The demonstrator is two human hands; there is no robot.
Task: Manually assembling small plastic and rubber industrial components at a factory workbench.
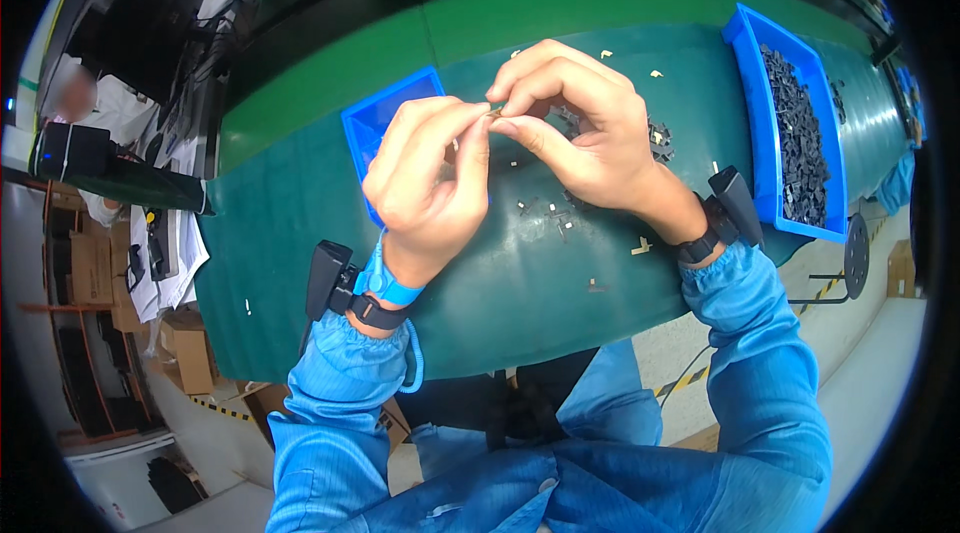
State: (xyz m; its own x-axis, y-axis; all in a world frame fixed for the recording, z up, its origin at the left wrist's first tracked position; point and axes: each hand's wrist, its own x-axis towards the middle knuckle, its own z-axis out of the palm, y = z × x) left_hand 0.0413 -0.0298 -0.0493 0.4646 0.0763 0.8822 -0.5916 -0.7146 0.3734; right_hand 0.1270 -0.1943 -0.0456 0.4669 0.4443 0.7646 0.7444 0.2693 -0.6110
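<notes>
While pinch-tight, left hand [425,173] and right hand [606,138] on tiny piece [495,114].

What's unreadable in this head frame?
Head view, small piece: exact shape; too small, partly covered by the left hand and right hand.
Head view, left blue bin: near side and anything there; behind the left hand.
Head view, dark parts pile: full extent; right hand covers some.
Head view, pale bit on the green mat: fine detail; too small.
</notes>
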